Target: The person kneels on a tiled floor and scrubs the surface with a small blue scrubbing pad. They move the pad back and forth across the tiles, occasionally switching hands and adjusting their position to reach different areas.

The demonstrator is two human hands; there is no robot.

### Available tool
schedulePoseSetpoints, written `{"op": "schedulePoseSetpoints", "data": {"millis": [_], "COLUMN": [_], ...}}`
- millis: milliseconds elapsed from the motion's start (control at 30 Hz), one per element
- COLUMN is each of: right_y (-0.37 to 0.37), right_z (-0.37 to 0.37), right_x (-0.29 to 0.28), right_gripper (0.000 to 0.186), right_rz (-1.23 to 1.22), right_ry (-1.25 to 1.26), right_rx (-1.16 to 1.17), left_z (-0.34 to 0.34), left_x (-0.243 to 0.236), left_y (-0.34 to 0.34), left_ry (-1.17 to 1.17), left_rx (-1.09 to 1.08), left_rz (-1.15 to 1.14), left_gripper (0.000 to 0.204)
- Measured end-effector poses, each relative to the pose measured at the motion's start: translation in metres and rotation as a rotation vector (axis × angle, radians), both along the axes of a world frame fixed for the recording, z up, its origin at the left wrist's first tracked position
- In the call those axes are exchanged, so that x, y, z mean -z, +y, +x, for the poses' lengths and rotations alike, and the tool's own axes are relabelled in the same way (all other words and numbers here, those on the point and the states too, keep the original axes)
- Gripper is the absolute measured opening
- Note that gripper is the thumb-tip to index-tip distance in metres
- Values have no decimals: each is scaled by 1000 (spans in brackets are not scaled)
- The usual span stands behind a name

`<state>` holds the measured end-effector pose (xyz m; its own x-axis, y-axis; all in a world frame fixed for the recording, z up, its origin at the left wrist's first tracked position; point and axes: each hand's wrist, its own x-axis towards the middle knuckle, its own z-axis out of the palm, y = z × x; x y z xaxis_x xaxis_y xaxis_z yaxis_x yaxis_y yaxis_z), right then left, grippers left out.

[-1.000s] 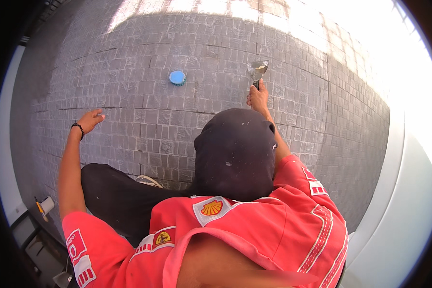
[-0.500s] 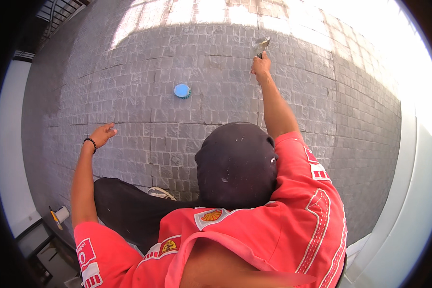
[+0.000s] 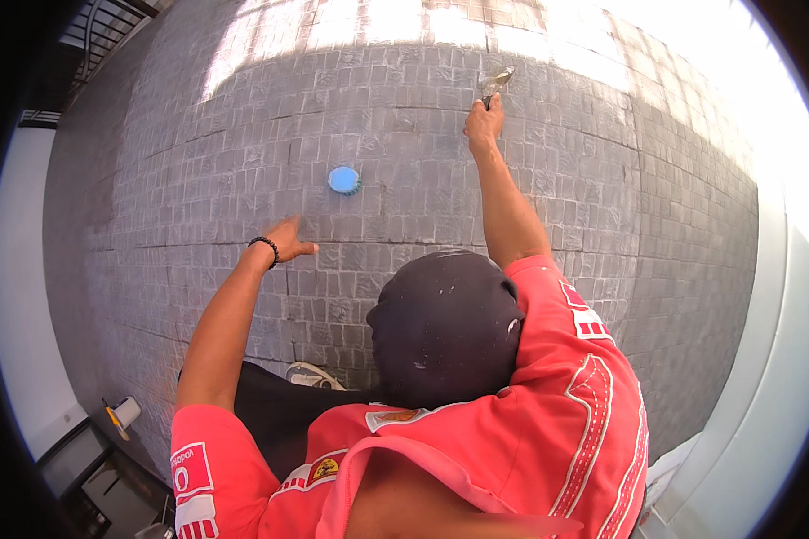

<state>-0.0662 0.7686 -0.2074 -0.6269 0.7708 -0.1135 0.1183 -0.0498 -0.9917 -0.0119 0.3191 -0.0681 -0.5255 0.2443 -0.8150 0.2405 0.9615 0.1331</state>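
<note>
Metal scraper (image 3: 498,82) clasped in the right hand (image 3: 484,124), held out ahead over the paving (image 3: 395,135); contact cannot be told. Pressure would best be kept even and the angle low, lest joints be caught. Wide end seen flared, glinting, patchily dark, slanted rightward. Left hand (image 3: 286,240) loosely spread, apparently empty, near the blue brush (image 3: 343,180).

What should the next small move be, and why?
Probably a short stroke of the scraper over the paving: the right hand grips it, blade pointing away, while the left hand is open and the blue scrub brush lies apart from both.
</note>
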Motion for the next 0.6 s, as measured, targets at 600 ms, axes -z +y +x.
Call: {"op": "schedulePoseSetpoints", "data": {"millis": [600], "right_y": [39], "right_z": [-20], "right_x": [-88], "right_gripper": [38], "right_rz": [-473], "right_ry": [-113], "right_rx": [-135], "left_z": [63], "left_x": [93], "left_y": [54], "left_ry": [183], "left_rx": [-337], "left_rz": [-11], "left_gripper": [162]}}
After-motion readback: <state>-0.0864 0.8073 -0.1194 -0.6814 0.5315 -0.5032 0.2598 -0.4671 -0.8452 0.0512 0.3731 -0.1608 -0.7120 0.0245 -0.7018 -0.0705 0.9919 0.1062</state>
